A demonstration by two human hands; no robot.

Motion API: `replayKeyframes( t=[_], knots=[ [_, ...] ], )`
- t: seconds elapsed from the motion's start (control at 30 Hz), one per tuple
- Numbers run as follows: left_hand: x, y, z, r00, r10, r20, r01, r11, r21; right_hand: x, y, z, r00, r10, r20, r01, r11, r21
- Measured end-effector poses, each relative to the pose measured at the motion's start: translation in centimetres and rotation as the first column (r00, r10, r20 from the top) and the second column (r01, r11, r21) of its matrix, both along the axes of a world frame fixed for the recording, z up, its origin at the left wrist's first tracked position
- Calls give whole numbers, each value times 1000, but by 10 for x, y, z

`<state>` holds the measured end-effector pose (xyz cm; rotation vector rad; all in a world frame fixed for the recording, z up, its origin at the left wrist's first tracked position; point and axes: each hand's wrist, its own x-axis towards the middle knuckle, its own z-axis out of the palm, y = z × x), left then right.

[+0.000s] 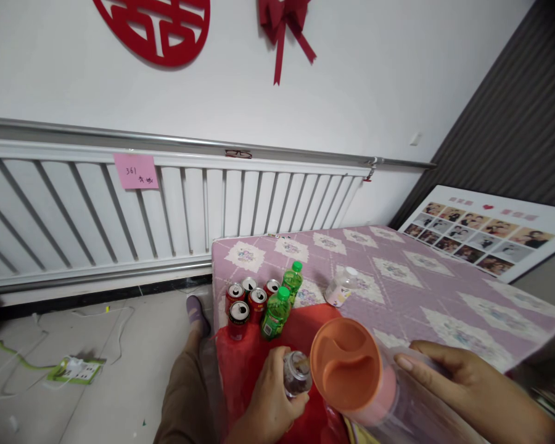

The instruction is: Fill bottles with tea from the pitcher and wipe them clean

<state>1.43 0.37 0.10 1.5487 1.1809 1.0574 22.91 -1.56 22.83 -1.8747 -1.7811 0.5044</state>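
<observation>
My left hand (271, 398) is closed around a small clear bottle (298, 375) whose uncapped mouth points up. My right hand (462, 385) grips the handle of a clear plastic pitcher (425, 407) with an orange lid (346, 364). The pitcher is tilted, its lid toward the bottle and close beside it; I cannot tell whether they touch. Just beyond my left hand stand two green bottles (275, 314) with green caps. Several opened drink cans (238, 319) are grouped to their left. A clear bottle with a white cap (341, 287) leans farther back.
Red sheeting (312, 324) lies over part of a bed with a purple patterned cover (411, 302). A white radiator (240, 203) lines the wall, with glasses (238, 154) on top. A power strip (76, 370) and cables lie on the floor. A photo board (485, 231) leans at right.
</observation>
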Motion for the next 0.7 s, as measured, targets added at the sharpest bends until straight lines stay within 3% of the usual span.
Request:
replayKeyframes(
  t=[0.1,0.43,0.7],
  knots=[
    [0,0,1,1000,-4,-6,4,1000,-6,0,1,1,1000,10,-4,-11,993,-115],
    [2,-1,-1,1000,0,-9,0,1000,-9,-2,2,4,1000,-2,13,4,992,-128],
    [2,0,-3,1000,-2,-10,2,1000,-2,1,2,-3,1000,0,-26,-4,990,-138]
  ],
)
